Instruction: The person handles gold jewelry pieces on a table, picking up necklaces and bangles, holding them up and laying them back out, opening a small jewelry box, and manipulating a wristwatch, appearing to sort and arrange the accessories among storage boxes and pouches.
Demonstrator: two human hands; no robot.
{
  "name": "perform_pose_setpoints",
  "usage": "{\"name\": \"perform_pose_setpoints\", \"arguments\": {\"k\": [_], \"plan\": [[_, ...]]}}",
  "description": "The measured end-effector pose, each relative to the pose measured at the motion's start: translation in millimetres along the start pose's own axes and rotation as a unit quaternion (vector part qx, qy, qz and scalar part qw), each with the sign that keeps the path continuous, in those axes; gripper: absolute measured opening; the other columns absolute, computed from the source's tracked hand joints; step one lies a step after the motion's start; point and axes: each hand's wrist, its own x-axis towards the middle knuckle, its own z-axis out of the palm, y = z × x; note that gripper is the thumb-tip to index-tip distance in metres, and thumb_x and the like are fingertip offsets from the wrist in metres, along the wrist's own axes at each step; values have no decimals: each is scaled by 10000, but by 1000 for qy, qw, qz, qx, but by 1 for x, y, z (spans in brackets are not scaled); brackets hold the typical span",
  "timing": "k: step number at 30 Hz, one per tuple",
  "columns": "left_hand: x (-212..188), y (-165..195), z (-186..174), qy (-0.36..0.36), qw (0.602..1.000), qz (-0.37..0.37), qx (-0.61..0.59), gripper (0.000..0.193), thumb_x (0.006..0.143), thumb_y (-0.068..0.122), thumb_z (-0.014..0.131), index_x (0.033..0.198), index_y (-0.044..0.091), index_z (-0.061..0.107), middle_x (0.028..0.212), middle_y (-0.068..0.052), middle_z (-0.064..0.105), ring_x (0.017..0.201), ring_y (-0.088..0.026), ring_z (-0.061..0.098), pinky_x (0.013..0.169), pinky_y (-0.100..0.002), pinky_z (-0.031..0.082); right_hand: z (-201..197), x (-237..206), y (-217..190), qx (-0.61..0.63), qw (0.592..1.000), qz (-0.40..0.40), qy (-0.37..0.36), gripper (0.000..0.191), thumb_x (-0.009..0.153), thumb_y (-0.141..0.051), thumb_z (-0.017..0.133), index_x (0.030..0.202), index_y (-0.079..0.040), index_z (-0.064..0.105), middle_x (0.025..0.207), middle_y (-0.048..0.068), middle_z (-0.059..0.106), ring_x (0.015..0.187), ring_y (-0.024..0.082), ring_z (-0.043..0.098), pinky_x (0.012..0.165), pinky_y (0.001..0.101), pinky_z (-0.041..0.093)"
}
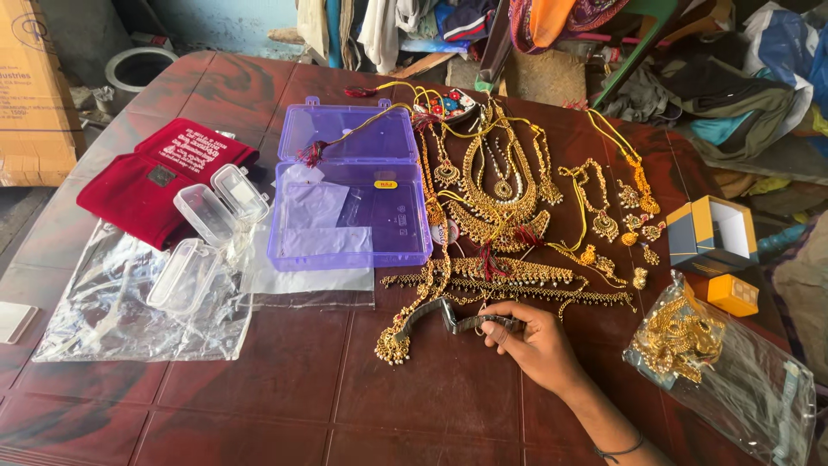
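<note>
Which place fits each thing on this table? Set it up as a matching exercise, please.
Things:
1. open purple plastic box
2. dark red velvet pouch
3. clear plastic bag of gold jewellery
4. dark strap of a gold waist belt

Places:
A. near right edge of the table
B. pinched in the fingers of the right hand
C. far left, beside small clear plastic cases
D. middle of the table, lid laid back

Pairs: 1-D, 2-C, 3-A, 4-B
</note>
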Motion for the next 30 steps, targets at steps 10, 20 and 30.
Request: {"name": "perform_pose_setpoints", "arguments": {"k": [10, 20, 30], "plan": [[-116, 134, -43, -162, 856, 459, -177, 737, 800, 431, 780, 1421, 178, 474, 1079, -105, 775, 824, -384, 745, 658, -490, 577, -1, 0, -8, 97, 986, -129, 40, 197, 982, -73, 654, 1158, -23, 580, 998, 77, 681, 909, 146, 698, 789, 309, 599], [-178, 340, -40, -268, 522, 536, -607, 475, 1005, 56, 630, 1391, 51, 354, 1036, -123, 735, 902, -174, 726, 740, -331, 580, 4, -15, -27, 199, 961, -190, -9, 199, 1051, -38, 522, 1217, -85, 422, 1167, 109, 525, 1212, 345, 669, 991, 524, 619], [-196, 326, -12, -388, 439, 615, -528, 204, 1012, -5, 582, 1204, 50, 544, 1008, -100, 663, 858, -164, 624, 752, -319, 520, 3, -31, -36, 181, 953, -243, 25, 175, 1086, -25, 525, 1223, -79, 431, 1180, 139, 527, 1150, 356, 710, 943, 498, 656]]}}
